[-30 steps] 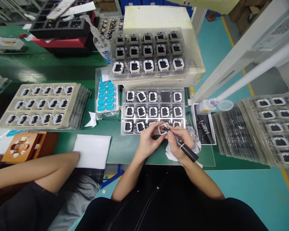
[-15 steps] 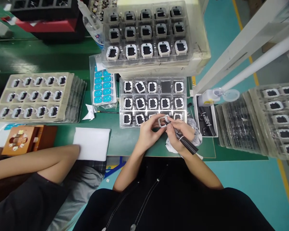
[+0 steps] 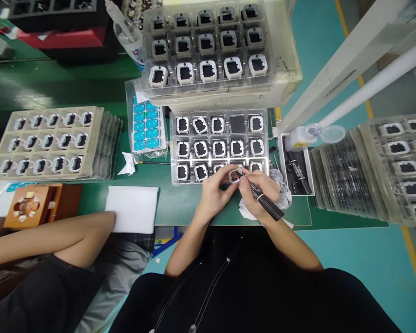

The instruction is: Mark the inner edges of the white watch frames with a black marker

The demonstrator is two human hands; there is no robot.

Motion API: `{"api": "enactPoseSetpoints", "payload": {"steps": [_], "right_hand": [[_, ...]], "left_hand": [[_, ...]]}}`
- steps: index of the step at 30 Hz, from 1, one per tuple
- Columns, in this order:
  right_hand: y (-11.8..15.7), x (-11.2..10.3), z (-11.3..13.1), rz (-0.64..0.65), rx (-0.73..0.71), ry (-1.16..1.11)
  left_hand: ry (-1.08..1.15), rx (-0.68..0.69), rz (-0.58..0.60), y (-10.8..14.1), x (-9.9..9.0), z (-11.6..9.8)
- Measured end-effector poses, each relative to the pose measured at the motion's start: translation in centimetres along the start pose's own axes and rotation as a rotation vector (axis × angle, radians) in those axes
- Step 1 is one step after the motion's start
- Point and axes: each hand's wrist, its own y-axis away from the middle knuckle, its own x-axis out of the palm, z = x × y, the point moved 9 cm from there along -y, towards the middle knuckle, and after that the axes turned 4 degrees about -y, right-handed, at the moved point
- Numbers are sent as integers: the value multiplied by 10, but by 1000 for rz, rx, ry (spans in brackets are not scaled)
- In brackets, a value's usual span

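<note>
Between the fingers of my left hand (image 3: 216,188) is a small white square frame (image 3: 234,176) with an open middle. My right hand (image 3: 257,190) is closed around a black marker pen (image 3: 267,203), its tip end up at the frame's right side; the tip itself is too small to make out. Both hands are above the front edge of a clear plastic tray (image 3: 192,159), whose pockets hold more such white frames. One pocket in the tray's back row shows only its dark bottom.
Behind stands a stacked tray of frames (image 3: 208,83). Stacked trays (image 3: 353,180) rise at the right, beside a white box (image 3: 309,182) with another marker. A crumpled cloth (image 3: 284,190) lies by my right hand. At left are a white foam sheet (image 3: 135,209) and a co-worker's arm (image 3: 55,233).
The frame and marker stay in my hands, with only a slight shift of the frame's tilt and the fingers. The whole view has moved a little.
</note>
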Motion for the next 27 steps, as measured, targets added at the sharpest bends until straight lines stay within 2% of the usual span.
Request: {"api": "enactPoseSetpoints", "payload": {"steps": [10,27], "right_hand": [[-1,-1,0,1,-6,18],[-5,2,7,0,-52,8]], "left_hand": [[-125,202,-36,2,0,-12],[-119,199,-63,3,0,-11]]}}
